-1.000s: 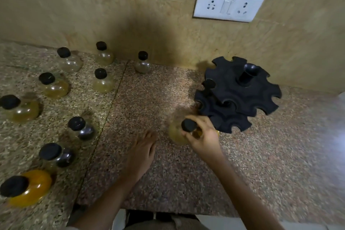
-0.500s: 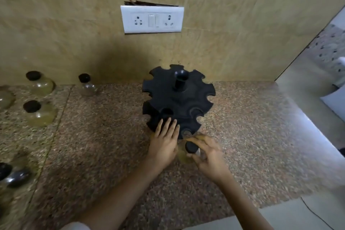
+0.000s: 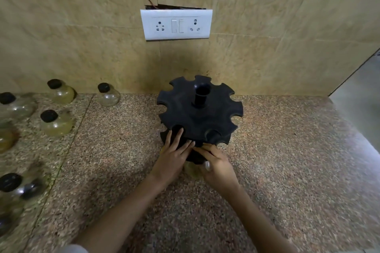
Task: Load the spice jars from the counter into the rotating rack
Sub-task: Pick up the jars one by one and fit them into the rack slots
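Both hands have closed in on the rack since half a second ago, and the jar has slid under its near edge. Now the right hand (image 3: pixel 218 165) wraps over the top of a yellowish jar (image 3: pixel 192 170), gripping it upright on the speckled surface (image 3: pixel 287 160), just in front of and partly beneath the lower tier of the black rack (image 3: pixel 199 117). Only a strip of the jar shows between the wrists; its cap is hidden. Beside it, the left hand (image 3: pixel 174 156) lies flat with fingers spread against the rack's lower tier, holding nothing, apparently steadying it. From the gripping hand, the open slot lies straight ahead, away from the person, so the coming push looks short and level, jar kept vertical. Other jars (image 3: pixel 55 123) wait well apart at left.
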